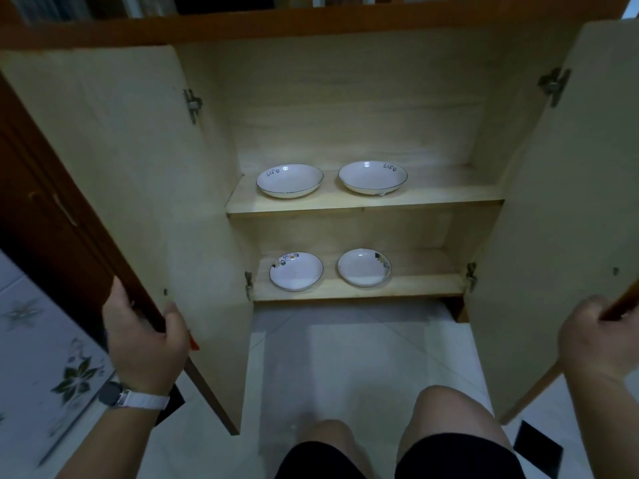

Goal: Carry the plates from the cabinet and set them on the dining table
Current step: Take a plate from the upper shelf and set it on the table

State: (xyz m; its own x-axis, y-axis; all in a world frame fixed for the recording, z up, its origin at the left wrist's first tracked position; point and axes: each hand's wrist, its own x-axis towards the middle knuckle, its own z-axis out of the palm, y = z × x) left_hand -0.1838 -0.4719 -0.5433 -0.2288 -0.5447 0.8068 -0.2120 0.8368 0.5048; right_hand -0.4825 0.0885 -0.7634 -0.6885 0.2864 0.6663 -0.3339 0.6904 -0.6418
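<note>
- Inside cabinet (345, 108), at 12 o'clock: top left plate (289, 180), top right plate (372, 177), low left plate (296, 271), low right plate (364, 267), flat on shelves.
- At 8 o'clock: left hand (145, 337) gripping left door (121, 167) edge, fingers partly hidden.
- At 4 o'clock: right hand (594, 337), blurry, curled on right door (553, 236) edge.

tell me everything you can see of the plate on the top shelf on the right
The plate is round, white and shallow, glossy like glazed ceramic, with a thin dark line round its rim and "Life" written in dark script on the inner wall at the far right. A light glints near its far edge. It sits upright and empty on the upper shelf, right of a matching plate and apart from it. Only the shelf touches it.
</note>
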